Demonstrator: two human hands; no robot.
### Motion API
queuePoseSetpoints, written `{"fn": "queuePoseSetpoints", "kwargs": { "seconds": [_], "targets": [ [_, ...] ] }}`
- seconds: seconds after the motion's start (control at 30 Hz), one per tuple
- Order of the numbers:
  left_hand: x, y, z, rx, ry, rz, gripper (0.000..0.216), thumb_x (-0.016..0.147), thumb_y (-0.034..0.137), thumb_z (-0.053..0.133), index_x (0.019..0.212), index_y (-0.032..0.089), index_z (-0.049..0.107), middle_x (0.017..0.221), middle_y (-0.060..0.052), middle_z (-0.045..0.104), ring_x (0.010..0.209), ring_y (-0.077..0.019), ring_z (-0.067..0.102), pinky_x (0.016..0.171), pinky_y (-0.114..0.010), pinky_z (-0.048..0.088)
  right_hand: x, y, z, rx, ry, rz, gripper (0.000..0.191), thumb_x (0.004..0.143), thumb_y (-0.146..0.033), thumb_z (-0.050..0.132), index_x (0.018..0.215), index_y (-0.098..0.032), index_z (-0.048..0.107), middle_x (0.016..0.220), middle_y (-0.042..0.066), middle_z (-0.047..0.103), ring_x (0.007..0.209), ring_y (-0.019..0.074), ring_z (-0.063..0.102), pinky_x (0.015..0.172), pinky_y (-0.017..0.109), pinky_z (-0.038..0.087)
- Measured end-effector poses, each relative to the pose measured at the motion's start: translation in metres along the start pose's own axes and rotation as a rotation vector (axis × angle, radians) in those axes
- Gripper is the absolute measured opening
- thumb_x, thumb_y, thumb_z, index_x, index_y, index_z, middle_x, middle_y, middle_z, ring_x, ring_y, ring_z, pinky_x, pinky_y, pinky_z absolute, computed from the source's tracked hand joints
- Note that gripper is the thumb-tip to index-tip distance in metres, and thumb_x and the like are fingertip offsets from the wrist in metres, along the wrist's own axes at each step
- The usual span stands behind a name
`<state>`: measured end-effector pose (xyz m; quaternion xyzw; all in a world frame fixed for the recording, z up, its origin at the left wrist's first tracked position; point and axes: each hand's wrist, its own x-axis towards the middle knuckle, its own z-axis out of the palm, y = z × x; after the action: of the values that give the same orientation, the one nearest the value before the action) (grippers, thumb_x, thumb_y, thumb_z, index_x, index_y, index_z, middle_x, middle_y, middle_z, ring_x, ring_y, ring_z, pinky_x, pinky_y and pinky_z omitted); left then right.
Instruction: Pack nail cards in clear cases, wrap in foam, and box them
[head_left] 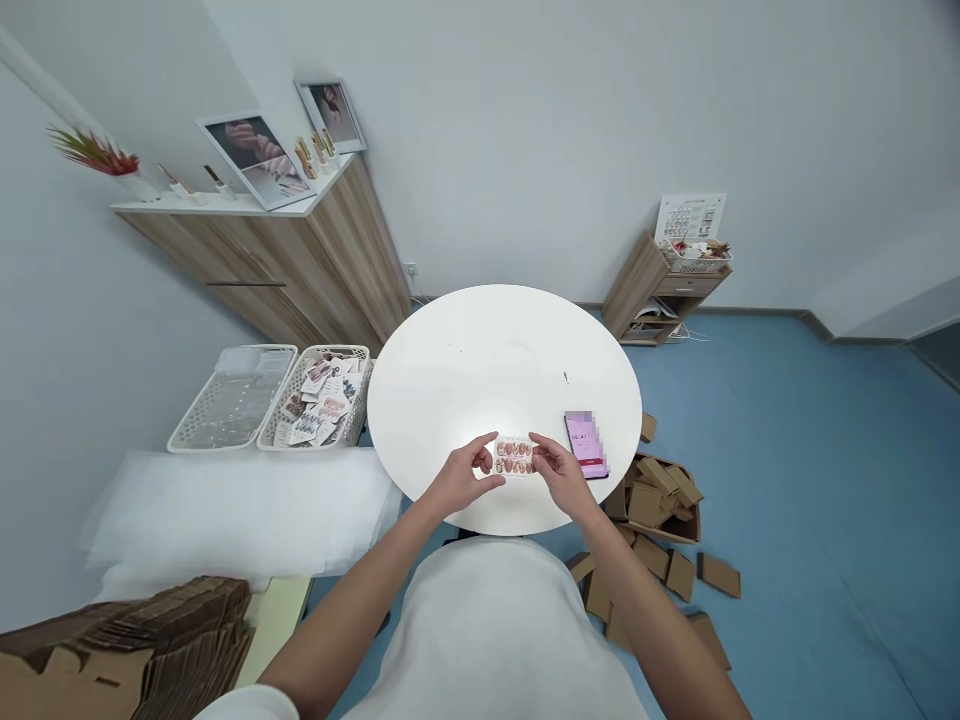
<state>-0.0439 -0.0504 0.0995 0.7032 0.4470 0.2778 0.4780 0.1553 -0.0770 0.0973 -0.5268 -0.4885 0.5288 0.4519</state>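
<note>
A small card of press-on nails is held up over the near part of the white round table, with two rows of pink and brown decorated nails facing me. My left hand grips its left end, index finger at the top corner and thumb at the bottom corner. At the right end, my right hand pinches the edge with its fingertips; its thumb is partly hidden. To the right of that hand lies a phone with a pink screen.
The white table has a small dark speck near its right side. On the left stand a basket of nail cards, a basket of clear plastic pieces, white sheets and stacked flat cardboard. Small brown boxes fill a bin and litter the floor.
</note>
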Motion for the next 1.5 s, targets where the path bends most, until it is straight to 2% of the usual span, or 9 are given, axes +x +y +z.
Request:
{"fn": "queuePoseSetpoints", "kwargs": {
  "seconds": [0.13, 0.37, 0.57, 0.77, 0.87, 1.0, 1.2, 1.37, 1.5],
  "targets": [
    [-0.002, -0.006, -0.006, -0.057, -0.033, -0.030, 0.065, 0.068, 0.029, 0.063, 0.128, 0.025, 0.036, 0.076, 0.002, 0.051, 0.071, -0.0110, 0.051, 0.077, -0.032, 0.045, -0.001, -0.002, 0.005, -0.036, 0.021, 0.019, 0.041, 0.075, -0.040, 0.052, 0.111, -0.019, 0.055, 0.082, 0.003, 0.058, 0.069, 0.0126, 0.056, 0.071, 0.031, 0.046],
    [-0.003, -0.017, -0.008, -0.284, -0.042, -0.106, 0.070, 0.065, 0.026, 0.066, 0.128, 0.023, 0.035, 0.078, 0.001, 0.051, 0.069, -0.0094, 0.052, 0.071, -0.029, 0.046, 0.000, 0.007, 0.024, -0.019, 0.162, 0.046, 0.041, 0.073, -0.043, 0.056, 0.105, -0.018, 0.056, 0.072, 0.002, 0.058, 0.065, 0.0136, 0.057, 0.066, 0.031, 0.047],
    [-0.005, -0.023, -0.008, -0.469, -0.048, -0.248, 0.053, 0.068, 0.028, 0.064, 0.116, 0.018, 0.046, 0.080, -0.001, 0.055, 0.070, -0.0097, 0.055, 0.070, -0.028, 0.046, -0.003, 0.014, 0.030, 0.003, 0.211, 0.069, 0.039, 0.074, -0.042, 0.055, 0.104, -0.018, 0.056, 0.072, 0.001, 0.056, 0.064, 0.0128, 0.055, 0.067, 0.031, 0.047],
    [-0.005, -0.022, -0.007, -0.487, -0.010, -0.325, 0.043, 0.069, 0.028, 0.062, 0.109, 0.017, 0.049, 0.077, 0.000, 0.056, 0.071, -0.0102, 0.057, 0.073, -0.029, 0.045, -0.003, 0.015, 0.023, -0.077, 0.075, 0.058, 0.045, 0.074, -0.037, 0.054, 0.116, -0.021, 0.050, 0.086, 0.003, 0.054, 0.070, 0.0115, 0.054, 0.071, 0.031, 0.046],
    [-0.003, -0.018, -0.005, -0.490, 0.005, -0.324, 0.051, 0.071, 0.030, 0.060, 0.118, 0.019, 0.043, 0.076, 0.001, 0.055, 0.071, -0.0107, 0.057, 0.075, -0.031, 0.045, -0.004, 0.009, 0.012, -0.197, -0.044, 0.034, 0.055, 0.071, -0.031, 0.058, 0.124, -0.026, 0.042, 0.097, 0.004, 0.052, 0.072, 0.0106, 0.053, 0.074, 0.032, 0.046],
    [0.003, -0.013, 0.001, -0.487, -0.006, -0.297, 0.058, 0.074, 0.031, 0.056, 0.127, 0.021, 0.035, 0.077, 0.001, 0.053, 0.072, -0.0108, 0.056, 0.078, -0.032, 0.044, -0.002, 0.003, -0.002, -0.334, -0.155, 0.009, 0.069, 0.067, -0.027, 0.061, 0.130, -0.031, 0.032, 0.098, 0.002, 0.051, 0.073, 0.0113, 0.053, 0.076, 0.035, 0.046],
    [0.007, -0.008, 0.010, -0.419, -0.022, -0.220, 0.053, 0.076, 0.031, 0.053, 0.126, 0.023, 0.038, 0.081, 0.000, 0.050, 0.072, -0.0096, 0.052, 0.074, -0.030, 0.044, 0.007, 0.009, -0.013, -0.361, -0.159, 0.019, 0.067, 0.069, -0.025, 0.058, 0.130, -0.030, 0.031, 0.092, 0.001, 0.051, 0.067, 0.0101, 0.052, 0.073, 0.034, 0.046],
    [0.005, -0.003, 0.012, -0.169, -0.039, -0.149, 0.067, 0.067, 0.028, 0.063, 0.128, 0.028, 0.036, 0.093, -0.002, 0.051, 0.073, -0.0107, 0.052, 0.076, -0.031, 0.044, 0.007, 0.011, -0.022, -0.340, -0.200, 0.043, 0.065, 0.070, -0.025, 0.058, 0.130, -0.030, 0.032, 0.090, 0.000, 0.050, 0.066, 0.0099, 0.051, 0.070, 0.032, 0.046],
    [0.009, 0.000, 0.017, -0.001, 0.008, -0.106, 0.061, 0.067, 0.029, 0.064, 0.124, 0.028, 0.042, 0.089, -0.001, 0.054, 0.074, -0.0127, 0.051, 0.077, -0.032, 0.043, 0.007, 0.011, -0.032, -0.318, -0.214, 0.052, 0.065, 0.070, -0.024, 0.057, 0.130, -0.030, 0.032, 0.085, -0.001, 0.052, 0.066, 0.0102, 0.050, 0.072, 0.032, 0.045]
  ]
}}
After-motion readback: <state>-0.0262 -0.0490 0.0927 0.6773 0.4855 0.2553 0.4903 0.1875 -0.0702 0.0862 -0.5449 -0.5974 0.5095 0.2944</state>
